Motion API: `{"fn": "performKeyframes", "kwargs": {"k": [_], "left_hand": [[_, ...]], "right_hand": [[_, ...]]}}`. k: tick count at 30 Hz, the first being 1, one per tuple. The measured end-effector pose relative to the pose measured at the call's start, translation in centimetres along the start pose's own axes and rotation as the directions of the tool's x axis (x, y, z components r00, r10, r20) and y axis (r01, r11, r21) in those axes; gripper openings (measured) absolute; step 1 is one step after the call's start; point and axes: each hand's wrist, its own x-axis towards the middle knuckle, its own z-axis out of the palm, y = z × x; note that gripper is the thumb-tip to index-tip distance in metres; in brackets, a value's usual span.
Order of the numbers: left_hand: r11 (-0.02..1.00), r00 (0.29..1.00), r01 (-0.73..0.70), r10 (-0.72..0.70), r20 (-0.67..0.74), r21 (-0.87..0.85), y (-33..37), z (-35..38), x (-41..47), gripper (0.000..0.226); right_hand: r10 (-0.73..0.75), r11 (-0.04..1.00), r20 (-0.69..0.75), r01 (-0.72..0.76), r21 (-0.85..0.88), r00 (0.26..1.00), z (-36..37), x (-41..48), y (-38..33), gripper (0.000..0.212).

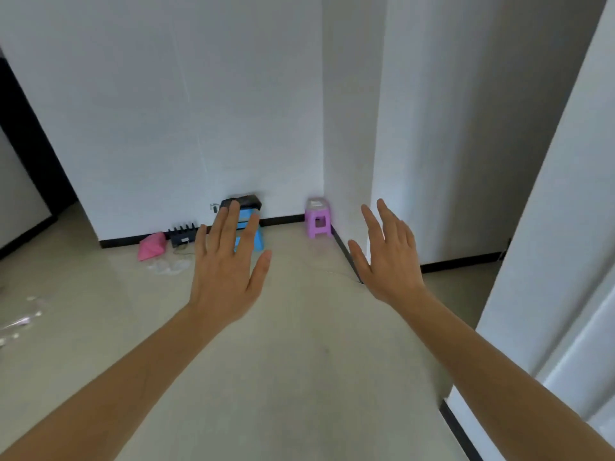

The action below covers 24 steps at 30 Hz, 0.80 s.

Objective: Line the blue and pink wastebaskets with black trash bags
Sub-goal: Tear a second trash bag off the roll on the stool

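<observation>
A: What does the left hand (226, 261) cover?

B: Much of the blue bin (250, 232) by the wall; only its right side and a dark top show past the fingers.

A: And left of the blue bin?

B: A pink thing (152, 246), tipped over and too blurred to tell its opening. The black object (182, 233) between them is too small to identify. Clear scraps (20, 322) run off the left edge.
</observation>
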Motion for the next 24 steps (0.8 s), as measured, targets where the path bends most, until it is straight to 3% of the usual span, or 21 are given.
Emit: {"fn": "performKeyframes", "kwargs": {"k": [7, 14, 24], "left_hand": [[0.997, 0.997, 0.052, -0.056, 0.055, 0.06, -5.5, 12.1, 8.7, 0.061], [0.973, 0.977, 0.201, -0.207, 0.047, 0.117, -12.4, 22.2, 22.5, 0.065], [0.936, 0.947, 0.318, -0.321, -0.005, 0.151, -29.9, 35.5, 33.7, 0.063]], "right_hand": [[-0.068, 0.994, 0.048, 0.064, 0.089, 0.997, 13.2, 10.6, 3.3, 0.063], [-0.151, 0.976, 0.056, 0.14, 0.167, 0.987, 24.5, 28.0, 6.8, 0.062], [-0.268, 0.944, 0.133, 0.233, 0.235, 0.954, 46.2, 47.2, 1.6, 0.064]]}}
